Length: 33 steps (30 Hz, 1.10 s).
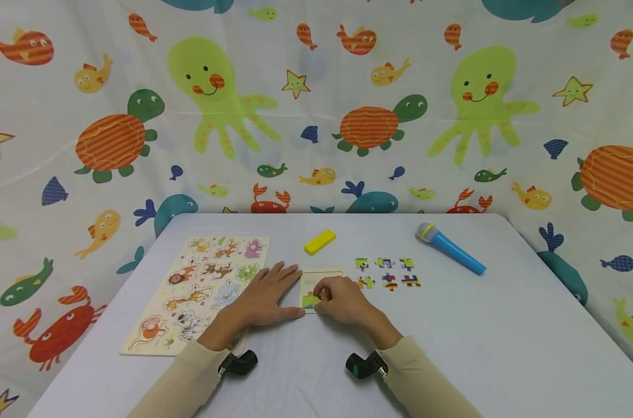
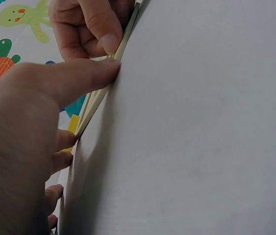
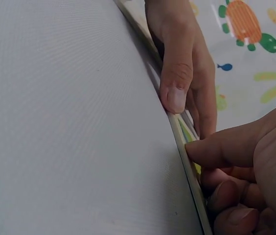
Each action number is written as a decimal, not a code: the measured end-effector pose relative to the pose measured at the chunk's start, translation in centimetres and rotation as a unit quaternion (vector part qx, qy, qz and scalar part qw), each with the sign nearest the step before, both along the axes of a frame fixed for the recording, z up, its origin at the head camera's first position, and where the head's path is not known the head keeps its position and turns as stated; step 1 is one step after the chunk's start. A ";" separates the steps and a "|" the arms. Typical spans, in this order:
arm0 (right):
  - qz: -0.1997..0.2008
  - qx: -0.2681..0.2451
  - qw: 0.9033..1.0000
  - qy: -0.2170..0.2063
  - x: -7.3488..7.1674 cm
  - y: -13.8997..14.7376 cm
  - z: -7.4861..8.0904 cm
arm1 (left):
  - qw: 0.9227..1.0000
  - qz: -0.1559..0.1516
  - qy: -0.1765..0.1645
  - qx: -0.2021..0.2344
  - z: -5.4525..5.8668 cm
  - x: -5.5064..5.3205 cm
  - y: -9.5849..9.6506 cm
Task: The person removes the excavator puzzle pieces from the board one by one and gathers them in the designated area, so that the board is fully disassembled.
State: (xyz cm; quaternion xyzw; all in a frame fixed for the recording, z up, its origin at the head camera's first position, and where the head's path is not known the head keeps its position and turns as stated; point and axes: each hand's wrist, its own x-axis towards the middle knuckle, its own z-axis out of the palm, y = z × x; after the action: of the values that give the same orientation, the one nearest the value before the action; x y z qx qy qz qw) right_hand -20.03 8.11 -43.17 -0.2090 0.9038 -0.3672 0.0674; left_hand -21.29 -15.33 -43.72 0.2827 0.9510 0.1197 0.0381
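Note:
A small wooden puzzle tray (image 1: pixel 322 273) lies flat on the table between the hands. Green, blue and orange puzzle pieces (image 1: pixel 309 301) show in its lower left part. My left hand (image 1: pixel 264 296) lies flat with fingers spread, its thumb touching the tray's near left corner and its fingertips along the left side. My right hand (image 1: pixel 342 299) is over the tray with curled fingers, thumb and forefinger pinching a puzzle piece low in it; the fingers hide most of that piece. Several loose jigsaw pieces (image 1: pixel 389 273) lie in two rows right of the tray.
A wooden animal peg board (image 1: pixel 191 290) lies at the left, partly under my left forearm. Behind the tray is a yellow block (image 1: pixel 319 242). A blue toy microphone (image 1: pixel 452 249) lies at the back right. A patterned curtain (image 1: pixel 316 116) hangs behind the white table (image 1: pixel 504 348).

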 end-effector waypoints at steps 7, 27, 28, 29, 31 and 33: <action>-0.002 0.008 1.000 0.003 0.1 -0.1 0.0 | 1.000 0.005 -0.003 -0.002 -0.1 0.0 0.0; 0.006 -0.029 0.999 -0.013 0.0 0.2 -0.1 | 1.000 0.005 0.006 -0.005 -0.1 0.0 0.1; 0.005 -0.030 0.999 -0.015 0.0 0.2 -0.1 | 1.000 0.005 0.006 -0.005 -0.2 -0.1 0.1; 0.004 -0.031 0.999 -0.017 0.0 0.2 -0.1 | 1.000 0.005 0.006 -0.004 -0.2 -0.1 0.0; 0.003 -0.035 0.999 -0.020 0.1 0.2 -0.1 | 1.000 0.005 0.005 -0.003 -0.2 -0.1 0.0; 0.004 -0.041 0.999 -0.020 0.1 0.2 -0.1 | 1.000 0.006 0.003 -0.003 -0.2 0.0 0.0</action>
State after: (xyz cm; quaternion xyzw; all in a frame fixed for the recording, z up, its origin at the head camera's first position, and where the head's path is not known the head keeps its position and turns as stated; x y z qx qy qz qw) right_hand -19.90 8.34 -43.31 -0.2079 0.8856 -0.4079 0.0784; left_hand -21.31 -15.30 -43.90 0.2769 0.9532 0.1158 0.0354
